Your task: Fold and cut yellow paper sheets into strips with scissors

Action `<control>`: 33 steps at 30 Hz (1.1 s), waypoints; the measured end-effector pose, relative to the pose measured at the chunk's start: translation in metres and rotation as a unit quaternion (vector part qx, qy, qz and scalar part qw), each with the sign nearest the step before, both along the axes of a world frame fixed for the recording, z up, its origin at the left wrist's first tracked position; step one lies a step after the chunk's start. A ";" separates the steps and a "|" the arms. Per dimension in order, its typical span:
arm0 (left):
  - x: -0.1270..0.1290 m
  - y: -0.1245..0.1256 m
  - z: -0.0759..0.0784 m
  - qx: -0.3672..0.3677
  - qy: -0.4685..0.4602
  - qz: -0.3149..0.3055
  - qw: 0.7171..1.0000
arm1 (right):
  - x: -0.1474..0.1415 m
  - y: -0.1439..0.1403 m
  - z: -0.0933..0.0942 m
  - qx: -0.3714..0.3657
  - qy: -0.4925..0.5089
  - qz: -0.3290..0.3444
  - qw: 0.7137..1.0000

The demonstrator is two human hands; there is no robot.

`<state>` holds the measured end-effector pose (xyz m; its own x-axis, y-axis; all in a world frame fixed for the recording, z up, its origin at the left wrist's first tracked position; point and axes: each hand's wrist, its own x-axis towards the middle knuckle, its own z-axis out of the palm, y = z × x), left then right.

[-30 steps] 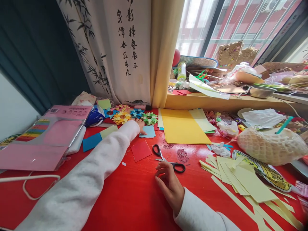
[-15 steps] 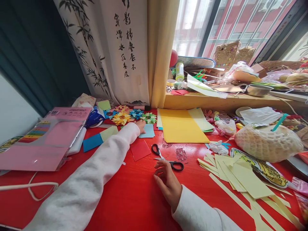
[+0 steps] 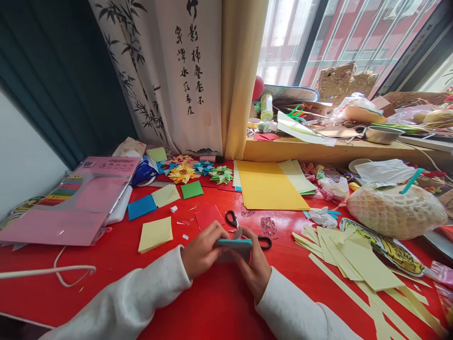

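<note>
Both the left hand [image 3: 201, 251] and right hand [image 3: 257, 267] are pinching the blue paper stack [image 3: 233, 244] between them, fingers curled closed, and keeping its edges flush under light, even pressure, clear of the scissors [image 3: 235, 223] just beyond, should be helping most.

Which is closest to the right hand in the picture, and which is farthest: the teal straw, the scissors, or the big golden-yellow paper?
Starting from the right hand:
1. Scissors: just beyond it.
2. Golden-yellow paper: farther back on the table.
3. Teal straw: far over on the right.
</note>
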<state>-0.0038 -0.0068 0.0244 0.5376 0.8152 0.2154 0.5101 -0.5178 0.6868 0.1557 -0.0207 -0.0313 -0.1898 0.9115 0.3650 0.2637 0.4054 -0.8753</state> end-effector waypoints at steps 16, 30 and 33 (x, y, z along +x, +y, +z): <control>0.016 -0.011 -0.035 -0.077 -0.229 0.067 0.968 | -0.009 -0.004 -0.001 -0.019 0.025 0.030 0.999; -0.007 0.000 -0.012 0.057 0.116 0.027 0.991 | -0.003 -0.004 -0.005 -0.024 -0.058 0.065 0.996; -0.013 0.005 -0.001 0.022 0.080 0.028 0.996 | -0.003 -0.005 -0.002 -0.044 -0.042 0.059 0.996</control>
